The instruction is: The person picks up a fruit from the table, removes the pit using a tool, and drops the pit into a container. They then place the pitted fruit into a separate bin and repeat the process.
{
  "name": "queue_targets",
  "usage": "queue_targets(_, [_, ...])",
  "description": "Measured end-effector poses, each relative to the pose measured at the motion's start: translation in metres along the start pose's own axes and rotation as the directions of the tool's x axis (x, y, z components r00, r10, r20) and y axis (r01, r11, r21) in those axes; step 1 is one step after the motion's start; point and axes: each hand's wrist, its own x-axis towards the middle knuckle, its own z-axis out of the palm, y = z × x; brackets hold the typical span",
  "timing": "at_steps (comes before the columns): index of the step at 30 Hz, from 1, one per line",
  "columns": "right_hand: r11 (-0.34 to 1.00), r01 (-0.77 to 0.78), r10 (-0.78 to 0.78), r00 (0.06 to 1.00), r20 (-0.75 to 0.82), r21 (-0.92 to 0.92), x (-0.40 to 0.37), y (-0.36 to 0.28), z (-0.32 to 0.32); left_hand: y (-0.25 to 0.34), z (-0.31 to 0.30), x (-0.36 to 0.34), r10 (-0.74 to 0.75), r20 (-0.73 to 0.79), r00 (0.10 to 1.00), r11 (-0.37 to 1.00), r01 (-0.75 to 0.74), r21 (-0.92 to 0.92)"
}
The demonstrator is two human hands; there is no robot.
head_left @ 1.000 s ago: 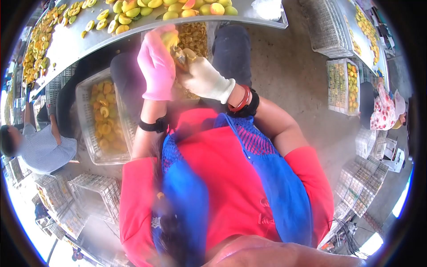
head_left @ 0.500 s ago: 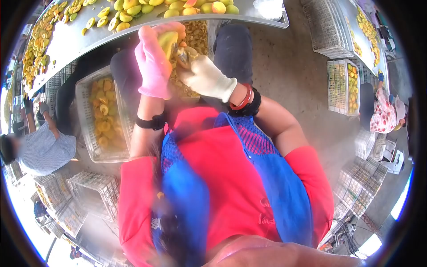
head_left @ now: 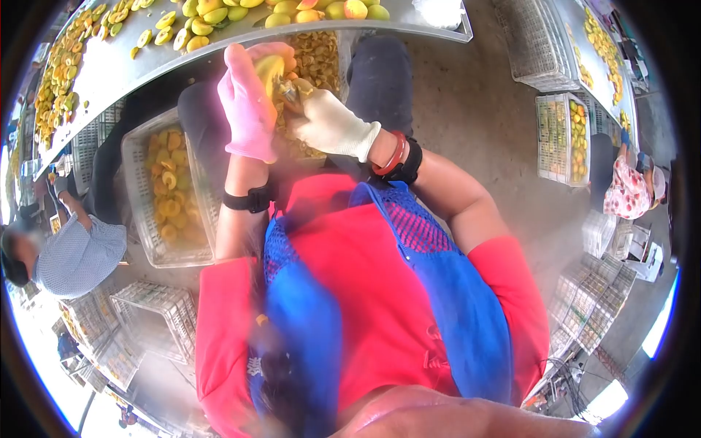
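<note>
My left hand [head_left: 247,109], in a pink glove, wraps round a yellow-green peach-like fruit [head_left: 271,71] held above my lap. My right hand [head_left: 332,125], in a white glove, is closed on a small metal tool [head_left: 289,93] whose exact kind I cannot make out. The tool's tip is close against the fruit; whether it is in the flesh is hidden. Below both hands, a container holds many brownish-yellow fruit scraps [head_left: 320,60]. Beside my left leg stands a white plastic crate [head_left: 137,208] with yellow fruit halves [head_left: 174,182] inside.
A metal table [head_left: 241,38] crosses in front of me, bearing many whole and cut fruits [head_left: 212,13] and a white plastic bag [head_left: 438,11]. Stacked crates [head_left: 537,47] stand ahead right, more [head_left: 157,314] behind left. Co-workers sit at left [head_left: 80,252] and far right [head_left: 629,186].
Both my hands, still together on the fruit and tool, have shifted slightly left. More of the fruit's yellow side shows. The co-worker at left has moved their arms a little.
</note>
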Motion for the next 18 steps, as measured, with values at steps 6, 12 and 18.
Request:
queue_targets(6, [0.923, -0.309, 0.266, 0.943, 0.199, 0.230, 0.008, -0.031, -0.024, -0.007, 0.009, 0.000, 0.120, -0.124, 0.985, 0.992, -0.113, 0.064])
queue_targets(12, [0.986, -0.077, 0.076, 0.997, 0.014, 0.145, 0.003, -0.001, 0.003, -0.010, -0.009, 0.008, -0.004, 0.015, 1.000, 1.000, 0.004, -0.011])
queue_targets(18, [0.894, -0.280, 0.217, 0.954, 0.209, 0.350, 0.009, -0.027, -0.019, -0.014, 0.000, 0.000, 0.167, -0.079, 0.983, 0.984, -0.162, 0.069])
